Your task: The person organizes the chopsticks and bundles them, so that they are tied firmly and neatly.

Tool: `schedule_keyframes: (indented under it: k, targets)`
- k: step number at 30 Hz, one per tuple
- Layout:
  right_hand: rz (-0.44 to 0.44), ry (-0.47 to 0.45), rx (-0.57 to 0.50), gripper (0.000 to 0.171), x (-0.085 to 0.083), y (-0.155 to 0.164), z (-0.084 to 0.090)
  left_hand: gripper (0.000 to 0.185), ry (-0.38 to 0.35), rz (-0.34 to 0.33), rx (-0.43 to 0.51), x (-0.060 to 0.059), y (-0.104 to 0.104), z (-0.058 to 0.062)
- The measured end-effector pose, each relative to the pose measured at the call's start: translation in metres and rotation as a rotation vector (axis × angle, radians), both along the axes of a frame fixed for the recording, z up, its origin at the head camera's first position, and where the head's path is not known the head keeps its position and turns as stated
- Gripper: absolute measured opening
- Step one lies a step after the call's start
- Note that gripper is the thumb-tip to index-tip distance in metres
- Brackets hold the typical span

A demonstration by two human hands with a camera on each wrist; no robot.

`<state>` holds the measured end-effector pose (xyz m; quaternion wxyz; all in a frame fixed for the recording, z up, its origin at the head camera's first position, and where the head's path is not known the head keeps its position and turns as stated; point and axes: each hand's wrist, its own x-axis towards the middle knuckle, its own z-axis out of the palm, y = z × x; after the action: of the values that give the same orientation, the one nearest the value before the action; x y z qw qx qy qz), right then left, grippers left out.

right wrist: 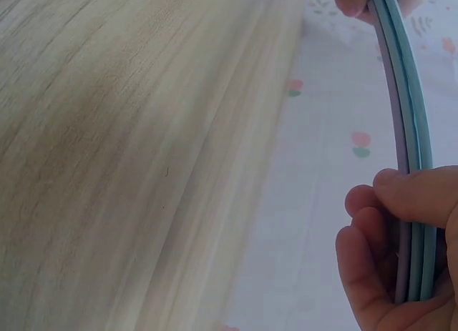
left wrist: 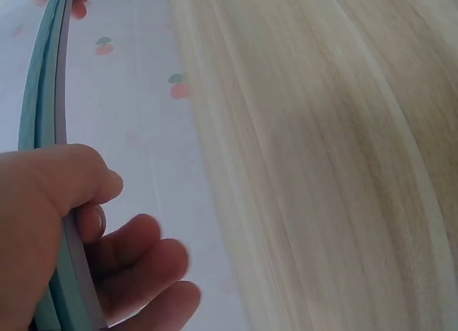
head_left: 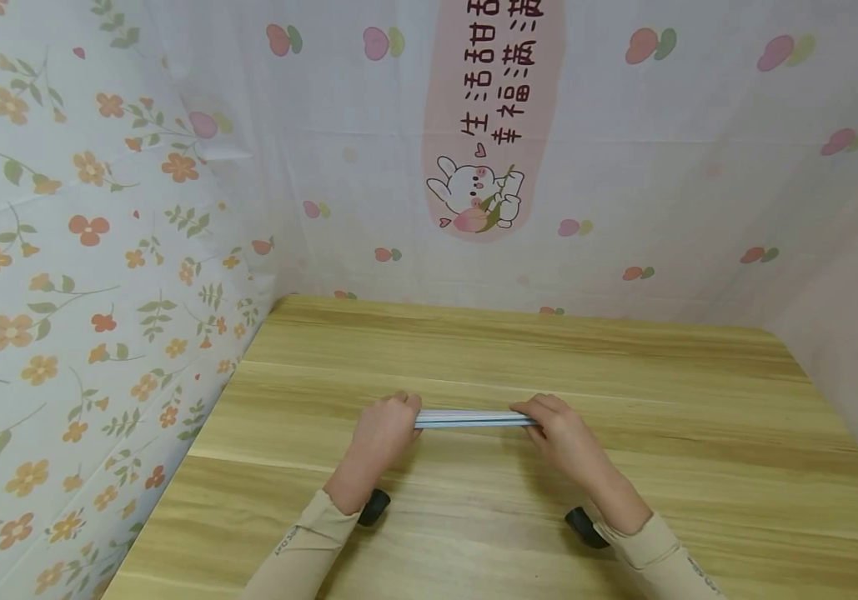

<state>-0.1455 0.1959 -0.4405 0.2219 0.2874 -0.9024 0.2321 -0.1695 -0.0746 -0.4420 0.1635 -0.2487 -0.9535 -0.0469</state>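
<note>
A stack of thin flat layers (head_left: 474, 418), light blue with a lavender one on one side, is held edge-on above the table; its broad faces are hidden. My left hand (head_left: 387, 427) grips the left end, with thumb and index finger pinching the layers (left wrist: 44, 109) in the left wrist view while the other fingers curl loosely. At the other end, my right hand (head_left: 565, 439) holds the stack between thumb and fingers. Slightly bowed, the layers (right wrist: 409, 102) run up to the opposite hand in the right wrist view.
Under the hands lies a wood-grain table (head_left: 474, 517). A white curtain with fruit prints and a rabbit drawing (head_left: 474, 192) hangs behind it, and a flowered curtain (head_left: 83, 292) lines the left side. Dark wrist devices (head_left: 586, 527) sit below both forearms.
</note>
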Motion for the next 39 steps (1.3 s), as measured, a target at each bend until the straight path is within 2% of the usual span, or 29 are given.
schedule_keyframes:
  k: [7,12,14,20,22,32,39]
  targets:
    - [-0.012,0.003,0.013,0.034,0.0007,-0.0007,0.0005,0.026,-0.001,-0.017,-0.003,-0.0001,-0.0009,0.0001]
    - [0.000,0.001,0.020,0.035,0.0008,-0.0006,0.0009,0.027,0.005,-0.022,-0.038,-0.0003,-0.0021,0.0008]
    - [0.011,0.009,0.021,0.035,0.0007,-0.0005,0.0009,0.027,0.032,-0.028,-0.054,-0.0008,-0.0030,0.0005]
    - [0.063,0.062,0.007,0.040,0.0006,0.0002,-0.0001,0.027,0.179,-0.059,-0.084,-0.0039,-0.0064,-0.0011]
    - [0.078,0.078,0.004,0.042,0.0001,0.0004,-0.0004,0.026,0.198,-0.068,-0.083,-0.0047,-0.0072,-0.0012]
    - [0.118,0.117,-0.005,0.042,-0.0024,0.0047,0.0027,0.026,0.167,-0.096,-0.109,-0.0017,-0.0068,0.0047]
    - [0.124,0.130,0.003,0.043,-0.0029,0.0083,0.0074,0.028,0.206,-0.117,-0.103,-0.0012,-0.0060,0.0059]
